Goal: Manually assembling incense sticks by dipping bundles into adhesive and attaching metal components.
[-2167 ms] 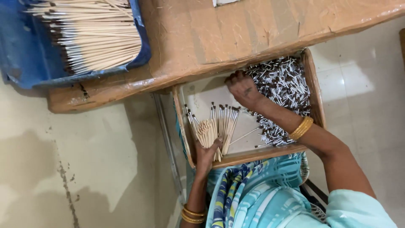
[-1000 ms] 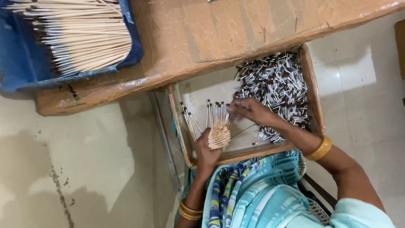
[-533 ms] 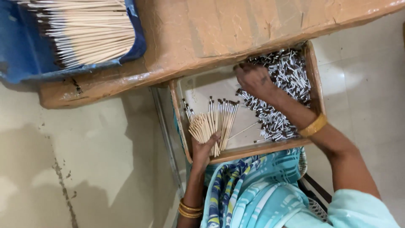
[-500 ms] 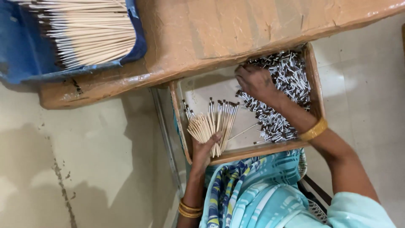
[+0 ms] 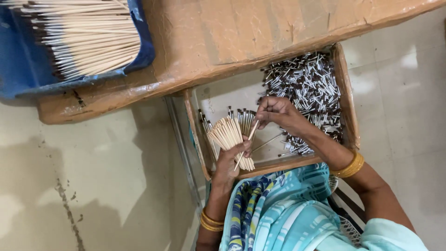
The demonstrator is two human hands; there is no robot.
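Observation:
My left hand (image 5: 228, 162) grips a fanned bundle of thin wooden sticks (image 5: 228, 134) with dark, metal-capped ends, held over a shallow wooden tray (image 5: 274, 164). My right hand (image 5: 278, 114) pinches a single stick (image 5: 247, 143) at its top end and holds it against the bundle. A heap of small silver and dark capped pieces (image 5: 309, 90) fills the right half of the tray, just behind my right hand. A few loose sticks lie on the tray floor under the bundle.
A cardboard-covered table (image 5: 241, 32) runs across the top, above the tray. On its left stands a blue bin (image 5: 21, 69) full of long pale sticks (image 5: 88, 37). A stained tiled floor (image 5: 93, 186) lies to the left and right.
My right hand has come back from the heap of capped pieces to the bundle, with one stick pinched in it. The left hand has kept the bundle in place.

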